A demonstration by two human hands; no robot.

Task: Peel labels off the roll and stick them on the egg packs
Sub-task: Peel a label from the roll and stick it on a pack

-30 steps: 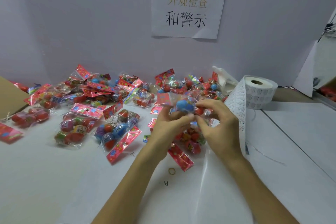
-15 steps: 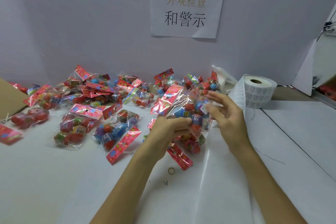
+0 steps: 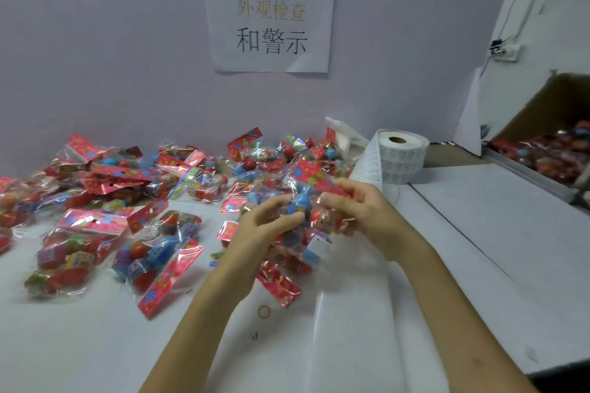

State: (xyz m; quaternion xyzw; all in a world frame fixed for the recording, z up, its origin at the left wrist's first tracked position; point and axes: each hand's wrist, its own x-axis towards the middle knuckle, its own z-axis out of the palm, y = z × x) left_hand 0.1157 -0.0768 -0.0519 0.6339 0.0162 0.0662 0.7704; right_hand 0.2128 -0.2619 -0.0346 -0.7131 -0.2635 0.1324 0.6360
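I have one egg pack [image 3: 304, 201] lifted off the table [image 3: 79, 344] just right of the middle of the frame, held between both of my hands. My left hand [image 3: 263, 228] comes up from the lower centre, its fingers curled round the near left side of the clear bag. My right hand [image 3: 367, 217] closes on the right side, with the fingertips [image 3: 333, 198] bent onto the plastic. The pack is blurred, but I can see a blue egg and red ones inside it, and its red flowered header [image 3: 314, 175] is tilted up toward the far side. I cannot tell whether a label is on it. The label roll [image 3: 403, 155] stands on its end right of centre, just beyond my right hand, near the wall [image 3: 95, 57]. A strip of labels [image 3: 367, 166] hangs down off its left side toward my right hand. A pile of egg packs [image 3: 127, 182] spreads from the left edge across to the middle of the frame, some lying flat and apart nearer me and more heaped behind my hands. A small rubber band [image 3: 264, 312] lies on the table below my left wrist. A paper sign [image 3: 271, 21] is taped to the wall at top centre. At the right edge, an open cardboard box [image 3: 542, 105] holds more red packs.
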